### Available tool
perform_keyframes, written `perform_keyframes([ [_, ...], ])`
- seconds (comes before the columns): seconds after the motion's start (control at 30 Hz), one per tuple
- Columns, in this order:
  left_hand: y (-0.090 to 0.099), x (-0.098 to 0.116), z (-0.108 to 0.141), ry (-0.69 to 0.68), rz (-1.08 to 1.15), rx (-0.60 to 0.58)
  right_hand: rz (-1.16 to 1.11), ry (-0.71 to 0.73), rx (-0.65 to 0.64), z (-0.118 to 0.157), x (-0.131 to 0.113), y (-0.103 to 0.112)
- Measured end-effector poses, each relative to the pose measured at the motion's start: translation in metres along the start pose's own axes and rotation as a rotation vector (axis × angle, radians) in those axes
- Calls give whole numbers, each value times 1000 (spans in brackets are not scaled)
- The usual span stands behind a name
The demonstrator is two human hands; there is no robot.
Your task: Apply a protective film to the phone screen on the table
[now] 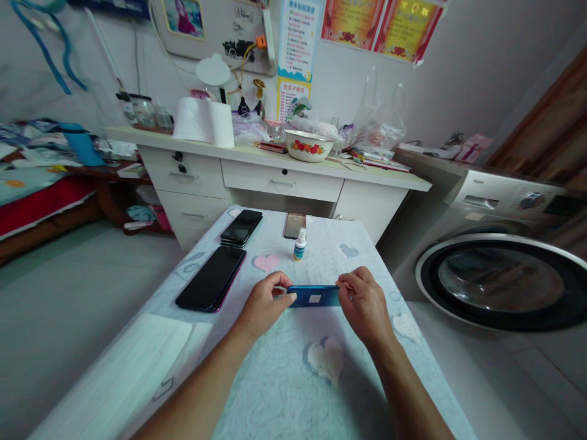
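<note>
On that table (238,397), midway between its side edges, left hand (261,307) and right hand (367,307) pinch a blue phone (315,297) at opposite ends with their fingers (280,302), presumably for steadiness, while dark phones (210,278) lie along the left edge, seemingly for elbow room.

Blue phone (305,297), pic ctr: ends partly hidden behind L fingers (279,280) & R fingers (352,281); far side hidden too. Marks on its white sticker (315,299) too sm. to make out. Bottle (299,247), 12 o'clock of phone: label txt unreadable. Desk (275,391) cut off at 6, L forearm (197,385) at 7, R forearm (413,385) at 5. Washer door (499,282), 3–4 o'clock, clipped by R edge; bed (32,211), 9 o'clock, by L edge. Red certs (352,21), 1 o'clock: tops cut, txt illegible.
</note>
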State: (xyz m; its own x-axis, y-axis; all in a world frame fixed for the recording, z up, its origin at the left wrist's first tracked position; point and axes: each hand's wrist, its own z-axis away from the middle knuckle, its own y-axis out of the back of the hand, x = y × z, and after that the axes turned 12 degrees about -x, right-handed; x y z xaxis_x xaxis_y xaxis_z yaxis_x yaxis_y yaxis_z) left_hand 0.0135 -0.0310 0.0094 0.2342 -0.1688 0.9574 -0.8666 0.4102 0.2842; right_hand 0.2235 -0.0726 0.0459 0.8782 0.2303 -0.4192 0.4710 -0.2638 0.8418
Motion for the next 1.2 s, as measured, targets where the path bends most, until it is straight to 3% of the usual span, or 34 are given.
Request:
perform_keyframes([
  [0.47, -2, 1, 1, -8, 57, -9, -6, 145, -45, 6, -35, -36],
  [0.83, -6, 0, 0, -31, 104, -41, -16, 178, -96, 7, -47, -37],
  [1.03, -6, 1, 2, -37, 103, -46, -17, 152, -51, 5, -36, -28],
  [1.2, -5, 3, 4, -35, 59, -7, 30, 49, -24, 4, -25, -18],
])
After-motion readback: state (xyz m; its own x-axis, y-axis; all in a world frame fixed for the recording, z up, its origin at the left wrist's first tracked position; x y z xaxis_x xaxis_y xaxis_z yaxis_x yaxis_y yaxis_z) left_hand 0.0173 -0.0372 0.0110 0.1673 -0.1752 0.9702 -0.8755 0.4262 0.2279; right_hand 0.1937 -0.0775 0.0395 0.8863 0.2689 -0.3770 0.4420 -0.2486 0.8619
